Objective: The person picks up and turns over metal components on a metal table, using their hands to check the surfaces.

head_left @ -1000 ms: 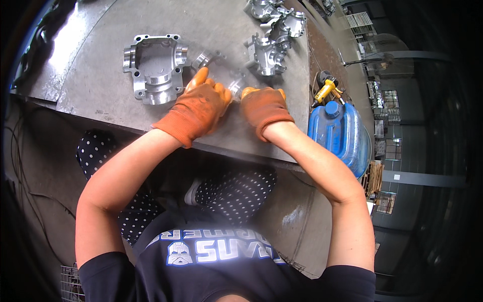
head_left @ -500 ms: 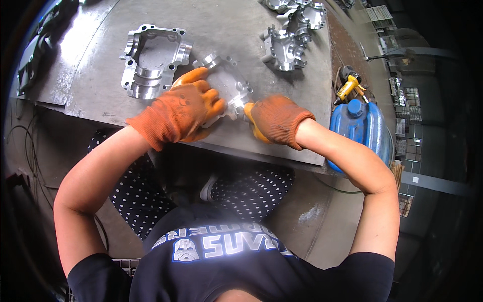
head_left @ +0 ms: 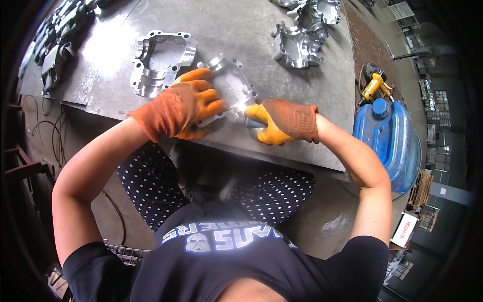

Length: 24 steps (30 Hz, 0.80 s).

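Observation:
Both my hands wear orange work gloves with worn, darker backs. My left hand (head_left: pixel 193 105) is closed over the left side of a silver cast-metal housing (head_left: pixel 247 89), an open frame with bolt holes lying at the table's near edge. At its lower right corner my right hand (head_left: pixel 279 121) is closed round a grey-blue handle (head_left: pixel 255 123). The working end of that handled tool is hidden by glare and blur at the metal. Just beyond my left hand a second, similar open housing (head_left: pixel 187 54) rests flat on the table.
Several more silver castings (head_left: pixel 299 48) are grouped at the table's far right. Darker metal parts (head_left: pixel 54 63) line the far left. Off the right edge are a blue jerrycan (head_left: pixel 385 138) and a yellow power tool (head_left: pixel 372 89). Cables (head_left: pixel 56 136) hang at lower left.
The whole view has shifted slightly, so the table things sit further right. My right hand has turned, and the handle in it now shows. My left hand stays on the housing.

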Each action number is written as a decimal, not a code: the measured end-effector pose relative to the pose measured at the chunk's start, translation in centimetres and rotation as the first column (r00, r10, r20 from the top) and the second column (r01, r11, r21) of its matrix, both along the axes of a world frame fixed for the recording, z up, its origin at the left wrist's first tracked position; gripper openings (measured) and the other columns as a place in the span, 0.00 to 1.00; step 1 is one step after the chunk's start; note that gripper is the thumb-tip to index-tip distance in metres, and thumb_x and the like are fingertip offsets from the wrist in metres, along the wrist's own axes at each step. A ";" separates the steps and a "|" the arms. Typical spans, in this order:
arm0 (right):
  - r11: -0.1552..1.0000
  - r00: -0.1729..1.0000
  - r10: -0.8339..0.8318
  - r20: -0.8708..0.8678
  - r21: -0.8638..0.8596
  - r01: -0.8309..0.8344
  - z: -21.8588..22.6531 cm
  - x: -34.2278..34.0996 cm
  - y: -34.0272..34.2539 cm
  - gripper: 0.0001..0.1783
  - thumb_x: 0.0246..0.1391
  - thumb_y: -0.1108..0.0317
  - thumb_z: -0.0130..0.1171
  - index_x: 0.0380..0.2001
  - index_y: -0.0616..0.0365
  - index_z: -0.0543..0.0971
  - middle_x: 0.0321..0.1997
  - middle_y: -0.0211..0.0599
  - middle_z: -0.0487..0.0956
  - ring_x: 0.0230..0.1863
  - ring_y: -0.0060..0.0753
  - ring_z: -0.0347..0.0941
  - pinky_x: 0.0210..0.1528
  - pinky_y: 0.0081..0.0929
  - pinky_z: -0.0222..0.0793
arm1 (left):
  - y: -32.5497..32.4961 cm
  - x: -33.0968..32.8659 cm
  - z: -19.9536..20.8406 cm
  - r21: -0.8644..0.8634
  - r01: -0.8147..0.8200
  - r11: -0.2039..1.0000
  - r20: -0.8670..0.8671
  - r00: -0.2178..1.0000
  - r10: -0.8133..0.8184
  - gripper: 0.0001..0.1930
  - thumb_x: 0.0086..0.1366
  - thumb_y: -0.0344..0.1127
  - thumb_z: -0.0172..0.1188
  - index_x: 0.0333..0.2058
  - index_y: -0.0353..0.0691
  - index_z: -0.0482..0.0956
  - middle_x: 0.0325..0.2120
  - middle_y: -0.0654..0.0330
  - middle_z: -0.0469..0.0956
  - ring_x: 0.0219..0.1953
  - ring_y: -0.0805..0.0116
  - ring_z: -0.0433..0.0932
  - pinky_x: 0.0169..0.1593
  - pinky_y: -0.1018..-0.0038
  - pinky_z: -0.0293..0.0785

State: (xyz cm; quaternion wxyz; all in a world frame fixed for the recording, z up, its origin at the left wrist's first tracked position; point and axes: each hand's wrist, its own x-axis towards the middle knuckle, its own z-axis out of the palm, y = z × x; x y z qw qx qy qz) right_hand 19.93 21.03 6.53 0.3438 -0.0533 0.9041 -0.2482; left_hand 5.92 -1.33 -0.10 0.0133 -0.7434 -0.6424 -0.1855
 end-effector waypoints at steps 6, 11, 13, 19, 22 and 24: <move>0.666 0.814 -0.576 0.066 -0.539 0.515 0.0 1.3 -0.2 0.13 0.65 0.62 0.55 0.45 0.60 0.77 0.26 0.30 0.77 0.26 0.16 0.72 0.25 0.21 0.70 | 3.7 2.8 -0.9 -0.003 -0.371 0.929 0.001 0.929 0.371 0.29 0.57 0.53 0.67 0.52 0.40 0.77 0.39 0.54 0.79 0.47 0.52 0.79 0.68 0.53 0.61; 0.397 0.561 -0.827 0.035 -0.669 0.628 -1.9 4.6 -0.1 0.17 0.68 0.55 0.54 0.48 0.57 0.77 0.24 0.29 0.76 0.19 0.19 0.69 0.19 0.19 0.63 | 7.1 3.7 1.4 -0.014 -0.464 0.886 0.681 0.644 0.349 0.35 0.59 0.43 0.68 0.64 0.38 0.69 0.59 0.52 0.74 0.62 0.56 0.73 0.69 0.62 0.64; 0.437 0.618 -0.783 0.076 -0.640 0.632 -1.8 5.5 -1.0 0.18 0.68 0.55 0.53 0.49 0.58 0.76 0.27 0.31 0.77 0.21 0.20 0.70 0.22 0.19 0.65 | 5.7 -0.6 3.8 -0.026 -0.387 0.922 0.607 0.726 0.323 0.28 0.64 0.38 0.63 0.63 0.47 0.72 0.60 0.55 0.75 0.65 0.55 0.71 0.67 0.63 0.67; 0.540 0.680 -0.732 0.042 -0.574 0.616 -1.7 3.2 -3.1 0.16 0.65 0.60 0.56 0.49 0.60 0.76 0.31 0.31 0.81 0.27 0.18 0.72 0.30 0.21 0.70 | 3.3 -6.8 0.5 -0.107 -0.411 0.906 -0.156 0.906 0.393 0.16 0.68 0.51 0.54 0.48 0.57 0.84 0.66 0.60 0.67 0.71 0.58 0.60 0.74 0.61 0.51; 0.769 0.643 -0.627 -0.439 -0.220 0.600 -6.5 1.8 -1.3 0.20 0.63 0.57 0.57 0.54 0.55 0.77 0.38 0.45 0.84 0.38 0.41 0.81 0.41 0.37 0.76 | 2.3 -4.7 2.3 -0.178 -0.502 0.846 -0.114 0.865 0.489 0.16 0.69 0.51 0.51 0.46 0.55 0.85 0.67 0.53 0.66 0.71 0.54 0.59 0.73 0.59 0.52; 0.746 0.687 -0.530 -0.498 0.112 0.657 -4.4 -1.2 -2.4 0.23 0.59 0.54 0.60 0.56 0.49 0.77 0.46 0.52 0.83 0.47 0.58 0.80 0.50 0.47 0.76 | 1.0 -4.3 1.6 -0.063 -0.536 0.842 -0.163 0.838 0.521 0.18 0.69 0.51 0.51 0.44 0.48 0.85 0.65 0.48 0.67 0.72 0.52 0.57 0.74 0.58 0.49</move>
